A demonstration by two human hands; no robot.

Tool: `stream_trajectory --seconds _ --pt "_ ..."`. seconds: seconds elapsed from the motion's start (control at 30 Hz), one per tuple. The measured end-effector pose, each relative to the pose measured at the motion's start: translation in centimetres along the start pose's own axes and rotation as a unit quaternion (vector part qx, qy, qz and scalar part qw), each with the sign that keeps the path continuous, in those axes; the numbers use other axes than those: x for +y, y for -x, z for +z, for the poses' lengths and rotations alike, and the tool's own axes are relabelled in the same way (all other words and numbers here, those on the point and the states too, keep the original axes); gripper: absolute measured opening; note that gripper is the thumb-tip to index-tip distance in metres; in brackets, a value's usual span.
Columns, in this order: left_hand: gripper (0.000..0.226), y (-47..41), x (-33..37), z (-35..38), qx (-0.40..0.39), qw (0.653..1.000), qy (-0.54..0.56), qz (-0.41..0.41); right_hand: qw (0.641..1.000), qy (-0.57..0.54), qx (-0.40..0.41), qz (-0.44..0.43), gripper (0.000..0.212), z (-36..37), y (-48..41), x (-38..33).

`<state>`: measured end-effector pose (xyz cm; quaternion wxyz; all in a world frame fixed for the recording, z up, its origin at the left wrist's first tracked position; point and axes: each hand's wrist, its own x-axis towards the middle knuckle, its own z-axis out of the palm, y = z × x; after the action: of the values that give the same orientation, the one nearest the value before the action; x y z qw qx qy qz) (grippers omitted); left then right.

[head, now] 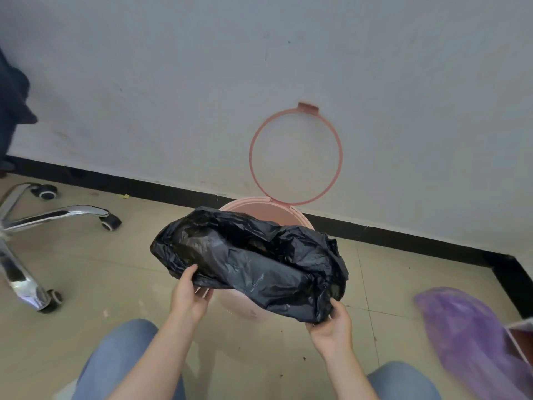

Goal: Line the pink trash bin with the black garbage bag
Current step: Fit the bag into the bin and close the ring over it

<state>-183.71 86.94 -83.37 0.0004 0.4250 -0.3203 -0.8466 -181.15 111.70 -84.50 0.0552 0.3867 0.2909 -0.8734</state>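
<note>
The pink trash bin (261, 210) stands on the floor against the wall, most of it hidden behind the bag. Its pink retaining ring (295, 154) is flipped up and leans on the wall. The crumpled black garbage bag (253, 258) hangs in the air just above the bin's mouth, partly spread. My left hand (189, 295) grips the bag's near left edge. My right hand (331, 324) pinches its near right corner.
A chrome office chair base (34, 223) with castors stands at the left. A purple plastic bag (473, 336) lies on the floor at the right beside a box corner (522, 336). A black skirting strip (403, 235) runs along the wall. My knees in jeans are at the bottom.
</note>
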Motion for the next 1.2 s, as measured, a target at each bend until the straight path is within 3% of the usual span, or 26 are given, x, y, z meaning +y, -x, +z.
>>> stream_trajectory --seconds 0.1,0.27,0.5,0.57,0.63,0.7,0.73,0.8,0.83,0.87,0.9,0.93,1.0,1.03,1.1,1.2 --pt "0.034 0.0 0.6 -0.2 -0.011 0.999 -0.048 0.008 0.999 0.042 -0.005 -0.014 0.035 0.6 0.4 -0.2" --pt "0.020 -0.6 1.6 -1.5 0.017 0.978 -0.206 0.011 0.994 0.082 0.027 -0.073 0.032 1.0 0.1 -0.3" --pt "0.033 -1.4 1.2 -3.4 0.062 0.961 -0.269 -0.030 0.987 0.141 0.074 -0.034 0.034 1.0 -0.7 2.0" --pt "0.042 -1.0 1.3 -2.8 0.076 0.965 -0.250 0.012 0.983 0.172 0.059 -0.040 0.037 1.1 -0.4 2.2" --pt "0.064 -0.3 1.1 -2.5 0.133 0.930 -0.312 0.139 0.967 0.221 0.083 -0.094 0.046 0.6 -0.1 1.9" --pt "0.069 1.1 0.7 -2.3 0.173 0.822 -0.436 0.324 0.896 0.334 0.194 -0.218 0.056 -0.7 0.3 1.6" --pt "0.062 1.6 0.3 -1.9 0.158 0.746 -0.501 0.410 0.828 0.407 0.236 -0.305 0.055 -1.0 0.5 1.4" --pt "0.046 1.5 -0.4 -0.9 0.094 0.587 -0.634 0.494 0.645 0.545 0.181 -0.504 0.038 -0.8 1.3 1.5" --pt "0.043 1.1 -0.6 -0.2 0.062 0.538 -0.696 0.471 0.540 0.599 0.118 -0.580 0.028 -0.4 1.4 1.6" --pt "0.045 0.6 -0.6 0.5 0.037 0.514 -0.744 0.424 0.437 0.643 0.066 -0.626 0.023 0.1 1.2 1.5" --pt "0.049 -0.1 -0.5 1.1 0.016 0.502 -0.778 0.377 0.352 0.686 0.039 -0.635 0.018 1.0 0.9 1.1" --pt "0.053 -0.9 -0.5 1.5 -0.001 0.491 -0.802 0.340 0.304 0.733 0.025 -0.608 0.020 2.1 0.6 0.5" --pt "0.059 -2.3 -0.3 1.8 -0.021 0.469 -0.830 0.303 0.259 0.828 0.015 -0.497 0.038 4.2 -0.2 -0.7" --pt "0.062 -2.9 -0.2 1.8 -0.027 0.462 -0.835 0.297 0.266 0.867 0.003 -0.422 0.045 4.9 -1.1 -1.5" --pt "0.067 -3.6 0.2 1.5 -0.036 0.466 -0.834 0.293 0.315 0.904 -0.005 -0.290 0.053 6.2 -2.8 -3.0" --pt "0.084 -4.2 0.3 1.2 -0.053 0.522 -0.799 0.294 0.398 0.882 0.061 -0.246 0.064 7.6 -4.9 -4.6"
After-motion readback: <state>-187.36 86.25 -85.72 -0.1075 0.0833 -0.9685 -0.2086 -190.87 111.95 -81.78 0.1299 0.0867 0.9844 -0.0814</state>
